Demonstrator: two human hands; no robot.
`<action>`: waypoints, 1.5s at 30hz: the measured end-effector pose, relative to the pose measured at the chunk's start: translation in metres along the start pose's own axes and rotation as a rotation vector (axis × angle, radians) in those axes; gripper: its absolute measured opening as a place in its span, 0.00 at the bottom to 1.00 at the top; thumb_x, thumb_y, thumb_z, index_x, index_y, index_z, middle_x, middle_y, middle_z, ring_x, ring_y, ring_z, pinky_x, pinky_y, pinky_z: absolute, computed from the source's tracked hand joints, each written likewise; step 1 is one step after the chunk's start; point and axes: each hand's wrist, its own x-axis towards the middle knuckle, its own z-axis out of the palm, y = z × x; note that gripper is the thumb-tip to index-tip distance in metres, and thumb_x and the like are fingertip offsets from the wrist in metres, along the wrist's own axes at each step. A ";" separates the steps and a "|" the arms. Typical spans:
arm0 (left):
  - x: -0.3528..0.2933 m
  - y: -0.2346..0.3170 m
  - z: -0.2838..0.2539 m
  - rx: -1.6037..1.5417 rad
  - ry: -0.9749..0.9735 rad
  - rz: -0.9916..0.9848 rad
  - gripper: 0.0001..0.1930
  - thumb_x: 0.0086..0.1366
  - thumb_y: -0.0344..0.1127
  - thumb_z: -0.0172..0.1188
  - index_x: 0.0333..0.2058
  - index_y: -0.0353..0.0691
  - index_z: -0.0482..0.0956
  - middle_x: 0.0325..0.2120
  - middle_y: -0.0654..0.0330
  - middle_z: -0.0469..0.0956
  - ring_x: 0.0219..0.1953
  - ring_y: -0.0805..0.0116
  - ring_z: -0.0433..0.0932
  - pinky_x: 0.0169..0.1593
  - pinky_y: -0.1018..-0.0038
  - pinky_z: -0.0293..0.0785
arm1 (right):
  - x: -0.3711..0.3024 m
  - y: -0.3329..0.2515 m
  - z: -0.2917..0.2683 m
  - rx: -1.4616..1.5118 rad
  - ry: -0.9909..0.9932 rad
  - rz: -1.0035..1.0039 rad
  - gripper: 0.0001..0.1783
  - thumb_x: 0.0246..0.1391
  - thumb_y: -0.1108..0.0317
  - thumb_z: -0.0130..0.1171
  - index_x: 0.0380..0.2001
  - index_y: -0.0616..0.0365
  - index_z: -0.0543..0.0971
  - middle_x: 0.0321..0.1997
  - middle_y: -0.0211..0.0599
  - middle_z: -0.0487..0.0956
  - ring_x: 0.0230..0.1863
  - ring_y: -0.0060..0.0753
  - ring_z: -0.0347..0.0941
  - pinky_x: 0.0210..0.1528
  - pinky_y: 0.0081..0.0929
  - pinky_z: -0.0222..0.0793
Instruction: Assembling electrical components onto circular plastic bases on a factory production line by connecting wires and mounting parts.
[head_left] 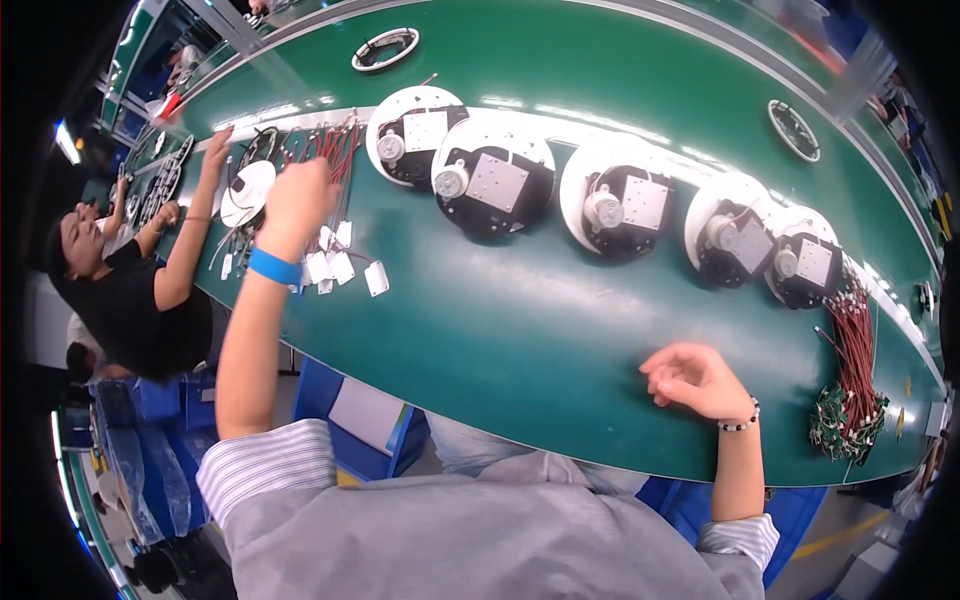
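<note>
At the left, my left hand [300, 205] is closed in a fist beside a bundle of red wires [343, 140]. Its fingers are turned away, so what they hold, if anything, is hidden. White rectangular tags or plates [375, 279] on thin leads lie just below it. My right hand [697, 379] hovers over the near right part of the bench, its fingers loosely curled with a gap to the thumb, and nothing shows in it. Beyond my hands, several round white-and-black motor assemblies [497, 180] stand in a row, each with a silver plate and a white motor.
The green bench [480, 320] curves around me. At its right end lies a bundle of red wires [850, 320] with green circuit boards [848, 425]. White rings [385, 49] rest farther back. A co-worker [130, 280] reaches over the bench at left. Blue bins [350, 415] stand below its edge.
</note>
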 end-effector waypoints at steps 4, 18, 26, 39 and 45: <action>-0.021 0.004 0.007 0.145 -0.059 -0.194 0.14 0.47 0.44 0.57 0.23 0.37 0.73 0.23 0.49 0.74 0.26 0.51 0.73 0.31 0.62 0.69 | 0.000 0.001 0.000 0.019 -0.056 0.030 0.14 0.44 0.70 0.55 0.35 0.66 0.71 0.25 0.35 0.72 0.27 0.22 0.68 0.30 0.18 0.67; -0.046 -0.053 0.036 -0.724 -0.205 -0.412 0.11 0.50 0.35 0.56 0.17 0.33 0.71 0.11 0.61 0.71 0.12 0.77 0.69 0.18 0.81 0.65 | 0.004 0.004 0.001 0.145 -0.132 0.000 0.14 0.44 0.70 0.56 0.34 0.67 0.71 0.25 0.38 0.72 0.27 0.24 0.69 0.30 0.20 0.68; -0.053 -0.028 -0.002 -1.023 0.229 -0.218 0.07 0.58 0.33 0.48 0.27 0.35 0.70 0.22 0.61 0.74 0.22 0.78 0.71 0.24 0.85 0.65 | 0.001 0.000 0.004 0.137 -0.111 -0.014 0.12 0.45 0.73 0.54 0.34 0.66 0.71 0.25 0.35 0.72 0.27 0.21 0.68 0.30 0.18 0.67; -0.068 0.079 -0.073 -1.629 0.118 0.253 0.26 0.60 0.33 0.45 0.55 0.38 0.50 0.19 0.65 0.67 0.17 0.81 0.61 0.24 0.88 0.59 | -0.105 -0.014 -0.062 -0.266 0.640 -0.302 0.09 0.42 0.72 0.57 0.30 0.61 0.75 0.26 0.30 0.75 0.24 0.16 0.69 0.23 0.16 0.66; -0.077 0.135 -0.085 -1.662 -0.002 0.715 0.14 0.58 0.36 0.49 0.37 0.32 0.63 0.14 0.63 0.67 0.14 0.77 0.63 0.20 0.86 0.60 | -0.158 -0.017 -0.103 -1.343 1.546 0.184 0.09 0.35 0.66 0.58 0.24 0.55 0.76 0.23 0.36 0.74 0.28 0.39 0.70 0.33 0.31 0.66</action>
